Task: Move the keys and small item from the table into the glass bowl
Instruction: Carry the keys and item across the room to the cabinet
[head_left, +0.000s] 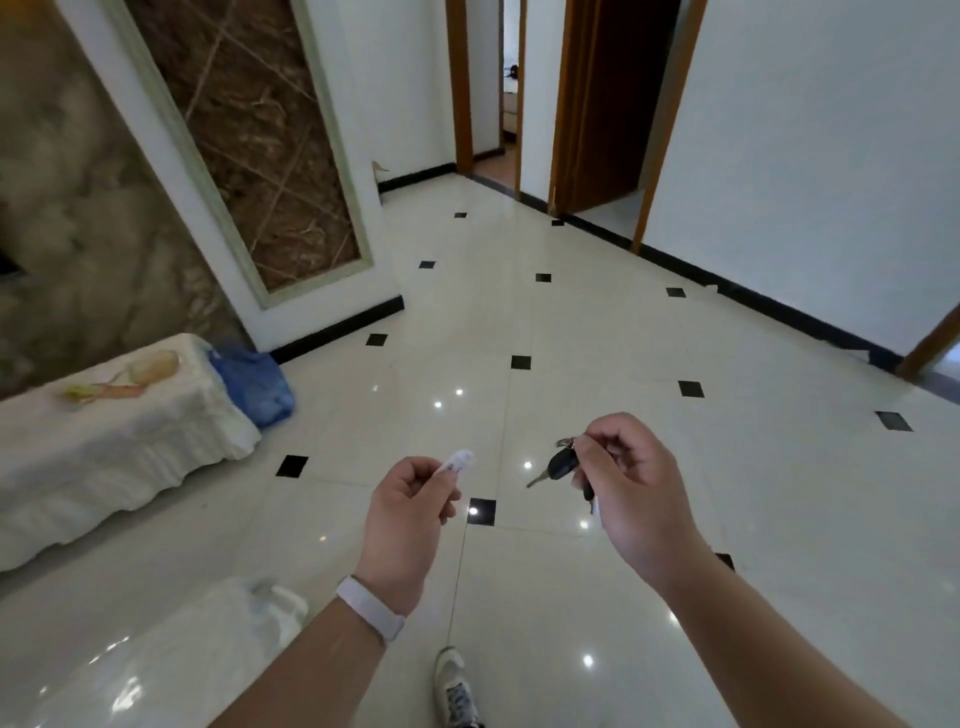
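My right hand (631, 486) is closed around a bunch of keys (558, 464), with a black fob and a metal key blade dangling to its left over the floor. My left hand (408, 512), with a white band on the wrist, pinches a small white item (457, 461) between thumb and fingers. Both hands are held in front of me at waist height, about a hand's width apart. No glass bowl and no table top show in the head view.
A glossy white tiled floor (571, 338) with small black insets spreads ahead. A low white-covered piece of furniture (114, 441) stands at the left with a blue bag (257, 384) beside it. Open doorways (511, 88) lie ahead. My shoe (457, 691) shows below.
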